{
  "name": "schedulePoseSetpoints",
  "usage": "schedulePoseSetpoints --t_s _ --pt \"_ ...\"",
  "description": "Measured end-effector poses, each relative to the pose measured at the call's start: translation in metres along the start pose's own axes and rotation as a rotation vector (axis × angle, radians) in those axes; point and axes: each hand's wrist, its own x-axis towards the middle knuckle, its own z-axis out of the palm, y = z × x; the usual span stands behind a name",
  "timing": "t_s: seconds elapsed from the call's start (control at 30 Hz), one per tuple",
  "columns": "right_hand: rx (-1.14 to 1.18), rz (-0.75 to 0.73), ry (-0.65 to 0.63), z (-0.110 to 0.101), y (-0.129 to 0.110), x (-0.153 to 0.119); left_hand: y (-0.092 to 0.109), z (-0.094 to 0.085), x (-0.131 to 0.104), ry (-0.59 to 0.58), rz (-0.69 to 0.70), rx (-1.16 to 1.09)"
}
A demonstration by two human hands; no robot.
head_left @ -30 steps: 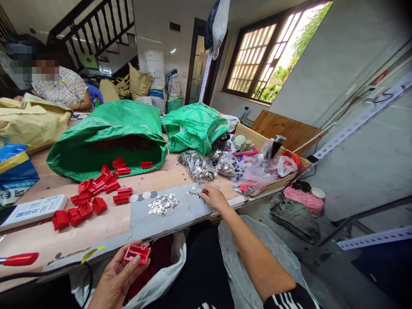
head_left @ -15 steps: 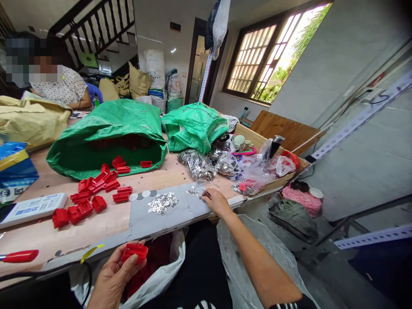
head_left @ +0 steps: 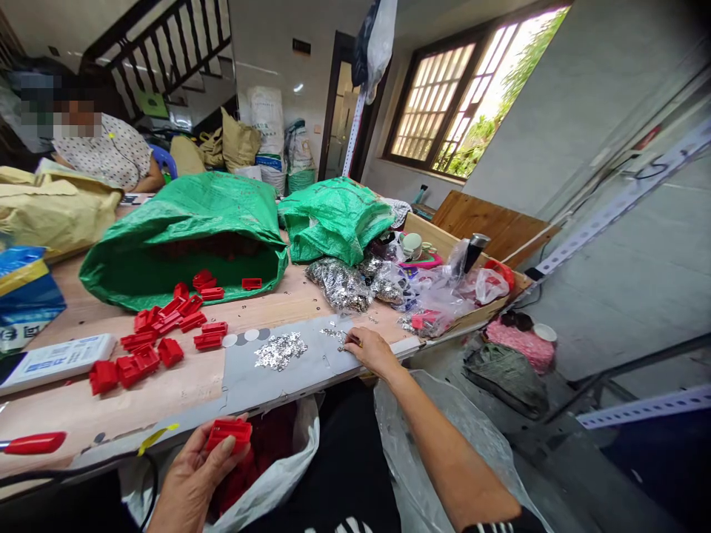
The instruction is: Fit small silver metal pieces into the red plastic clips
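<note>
Low in front of the desk's [head_left: 192, 381] near edge, the left hand [head_left: 189, 474] grips a red part [head_left: 230, 431] between thumb and fingers. Just right of that hand, a white bag [head_left: 305, 444] hangs open around dark red contents [head_left: 275, 444]. Farther right and forward, the right hand [head_left: 375, 351] reaches over a grey sheet [head_left: 244, 385], its fingertips drawn close together; I cannot tell whether anything is between them. Small metal bits [head_left: 332, 332] lie scattered beside those fingertips, and left of them sits a larger metal pile [head_left: 281, 350].

Ahead of the left hand, loose red pieces [head_left: 169, 352] cluster before a green bag [head_left: 194, 196], whose mouth opens toward the hands. Left of the pieces is a white box [head_left: 58, 363]. Beyond the right hand, clear bags [head_left: 340, 287] of metal bits rest against a second green bag [head_left: 336, 222]. Far ahead and left, another person [head_left: 105, 152] sits across the desk.
</note>
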Motion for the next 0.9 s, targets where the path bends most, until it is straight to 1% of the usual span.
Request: schedulePoseSetpoints --t_s 0.23,0.33,0.47,0.57,0.67,0.77,0.83,0.9 --pt "0.016 0.004 0.009 -0.005 -0.002 -0.002 0.0 0.001 0.0 0.0 -0.01 0.001" --pt "0.025 -0.02 -0.012 0.0 -0.007 -0.004 -0.001 -0.001 0.002 0.0 -0.009 -0.001" --pt "0.043 -0.026 -0.008 0.007 -0.012 -0.007 -0.001 -0.007 0.008 -0.063 -0.051 0.013" --pt "0.094 -0.043 -0.028 0.008 -0.011 -0.008 0.0 -0.012 0.012 -0.069 -0.048 0.012" --pt "0.173 -0.08 -0.081 0.007 -0.009 -0.007 -0.001 -0.016 0.017 -0.08 0.002 0.045" --pt "0.251 -0.11 -0.121 0.006 -0.006 -0.008 -0.002 -0.019 0.022 -0.071 0.11 0.116" --pt "0.328 -0.099 -0.129 0.006 -0.006 -0.01 -0.002 -0.019 0.026 -0.064 0.195 0.16" --pt "0.427 -0.043 -0.15 0.008 -0.009 -0.013 0.0 -0.017 0.028 -0.068 0.271 0.199"
